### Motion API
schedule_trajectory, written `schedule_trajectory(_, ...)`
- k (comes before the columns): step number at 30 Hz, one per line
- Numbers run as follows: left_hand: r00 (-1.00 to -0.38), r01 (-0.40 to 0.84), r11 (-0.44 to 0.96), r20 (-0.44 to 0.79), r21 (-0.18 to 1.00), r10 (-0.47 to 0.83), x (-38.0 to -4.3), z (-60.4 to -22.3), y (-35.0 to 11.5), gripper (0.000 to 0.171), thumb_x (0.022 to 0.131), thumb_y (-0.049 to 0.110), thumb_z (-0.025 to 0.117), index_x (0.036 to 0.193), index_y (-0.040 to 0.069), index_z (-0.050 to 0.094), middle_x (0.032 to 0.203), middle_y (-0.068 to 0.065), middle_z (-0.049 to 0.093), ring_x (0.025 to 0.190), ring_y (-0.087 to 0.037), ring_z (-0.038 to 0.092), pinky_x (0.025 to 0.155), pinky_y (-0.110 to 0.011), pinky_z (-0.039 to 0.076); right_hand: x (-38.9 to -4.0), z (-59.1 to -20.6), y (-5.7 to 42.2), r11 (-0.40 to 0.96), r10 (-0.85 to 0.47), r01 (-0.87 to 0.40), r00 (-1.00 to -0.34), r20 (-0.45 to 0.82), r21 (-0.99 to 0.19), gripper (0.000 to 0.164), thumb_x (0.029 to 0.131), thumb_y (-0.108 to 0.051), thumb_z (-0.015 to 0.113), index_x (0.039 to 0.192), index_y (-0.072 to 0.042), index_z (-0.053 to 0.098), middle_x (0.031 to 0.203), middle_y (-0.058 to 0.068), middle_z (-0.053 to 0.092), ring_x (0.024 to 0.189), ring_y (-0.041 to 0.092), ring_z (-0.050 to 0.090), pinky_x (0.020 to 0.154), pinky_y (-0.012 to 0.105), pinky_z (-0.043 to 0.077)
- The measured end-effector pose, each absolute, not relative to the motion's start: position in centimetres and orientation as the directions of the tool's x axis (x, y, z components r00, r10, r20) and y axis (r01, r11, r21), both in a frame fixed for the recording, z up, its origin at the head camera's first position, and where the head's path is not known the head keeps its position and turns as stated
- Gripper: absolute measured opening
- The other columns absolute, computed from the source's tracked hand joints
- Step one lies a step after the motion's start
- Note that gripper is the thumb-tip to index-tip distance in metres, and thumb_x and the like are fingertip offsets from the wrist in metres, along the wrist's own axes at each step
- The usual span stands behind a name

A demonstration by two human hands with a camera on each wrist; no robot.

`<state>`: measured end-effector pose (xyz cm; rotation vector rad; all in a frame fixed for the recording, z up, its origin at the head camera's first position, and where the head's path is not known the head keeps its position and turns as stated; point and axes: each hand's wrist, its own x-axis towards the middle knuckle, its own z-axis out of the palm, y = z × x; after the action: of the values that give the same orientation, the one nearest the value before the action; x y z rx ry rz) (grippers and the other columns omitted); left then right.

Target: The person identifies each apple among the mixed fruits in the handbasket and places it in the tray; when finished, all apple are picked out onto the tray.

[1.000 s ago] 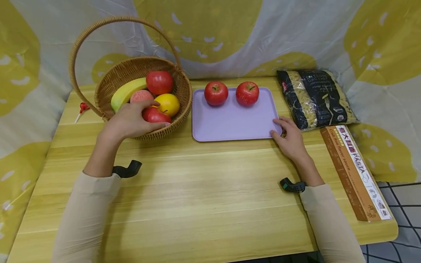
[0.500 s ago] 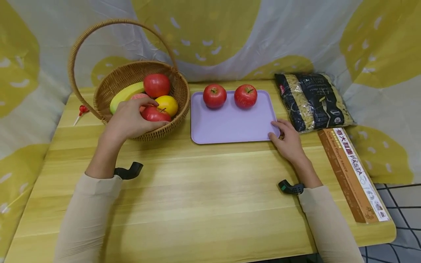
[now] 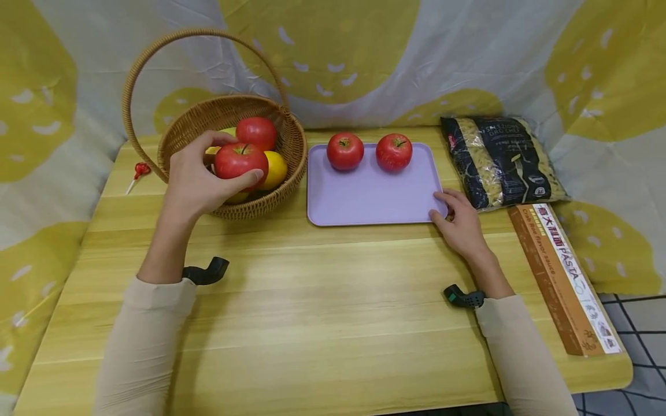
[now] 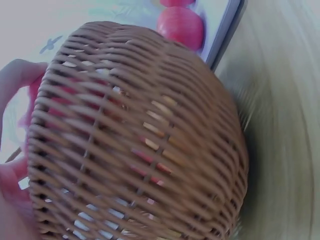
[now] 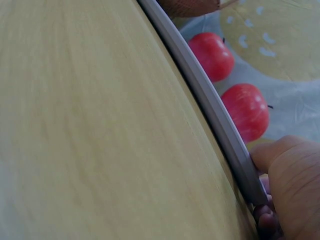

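My left hand (image 3: 195,179) grips a red apple (image 3: 240,163) between thumb and fingers, over the front of the wicker basket (image 3: 250,209). Inside the basket show another red apple (image 3: 257,133), a lemon (image 3: 276,170) and part of a banana (image 3: 229,132). In the left wrist view the woven wall (image 4: 145,130) covers much of the held fruit. At the right end of the purple tray (image 3: 374,199), my right hand (image 3: 460,225) pinches the rim. Toward the tray's back sit two red apples, a left one (image 3: 345,152) and a right one (image 3: 393,153).
A black bag of pasta (image 3: 502,162) lies right of the tray. Below it, a long brown pasta box (image 3: 564,277) lies along the table's right side. Left of the basket is a small red item with a white stick (image 3: 139,171). The tall basket handle (image 3: 130,86) arches up behind my left hand.
My left hand has lifted the red apple from among the basket's fruit, and it now overlaps the apple behind. My right hand stays at the tray's rim.
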<state>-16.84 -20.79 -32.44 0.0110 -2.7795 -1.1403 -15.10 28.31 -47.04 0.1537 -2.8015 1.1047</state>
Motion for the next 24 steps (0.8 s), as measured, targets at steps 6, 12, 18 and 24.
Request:
schedule_trajectory(6, -0.974, 0.119, 0.653, 0.216, 0.748, -0.07, -17.0, -32.7, -19.5, 0.068, 0.069, 0.049, 0.091, 0.126, 0.025, 0.064, 0.127, 0.004, 0.064, 0.098, -0.017, 0.065, 0.083, -0.023, 0.056, -15.1, -47.1, 28.4, 0.734, -0.047, -0.143, -0.986, 0.161, -0.664, 0.045, 0.096, -0.013, 0.066, 0.138, 0.003, 0.062, 0.148, 0.025, 0.052, 0.093, 0.03, 0.055, 0.077, 0.023, 0.036)
schedule_trajectory(12, -0.975, 0.162, 0.609, 0.221, 0.776, -0.022, -17.2, -32.5, -17.6, 0.069, 0.07, 0.047, 0.091, 0.128, 0.023, 0.062, 0.128, 0.004, 0.065, 0.112, -0.011, 0.061, 0.094, -0.037, 0.058, -15.2, -47.2, 28.3, 0.732, -0.043, -0.137, -0.987, 0.155, -0.667, 0.044, 0.097, -0.013, 0.067, 0.138, 0.003, 0.062, 0.148, 0.024, 0.052, 0.092, 0.03, 0.054, 0.076, 0.021, 0.035)
schedule_trajectory(18, -0.966, 0.234, 0.542, 0.258, 0.807, 0.031, -17.1, -32.3, -15.2, 0.068, 0.067, 0.045, 0.094, 0.125, 0.026, 0.063, 0.122, 0.009, 0.067, 0.108, -0.008, 0.065, 0.088, -0.031, 0.059, -15.2, -47.2, 28.3, 0.737, -0.041, -0.132, -0.988, 0.151, -0.663, 0.045, 0.097, -0.012, 0.066, 0.138, 0.003, 0.062, 0.149, 0.024, 0.051, 0.091, 0.027, 0.053, 0.076, 0.024, 0.036)
schedule_trajectory(24, -0.951, 0.3, 0.507, 0.292, 0.808, 0.097, -17.1, -32.8, -13.0, 0.076, 0.069, 0.048, 0.093, 0.136, 0.03, 0.063, 0.129, 0.013, 0.066, 0.112, -0.007, 0.063, 0.091, -0.033, 0.058, -15.2, -47.2, 28.3, 0.739, -0.046, -0.136, -0.987, 0.152, -0.66, 0.045, 0.097, -0.012, 0.066, 0.139, 0.003, 0.061, 0.149, 0.025, 0.051, 0.09, 0.026, 0.053, 0.076, 0.025, 0.037)
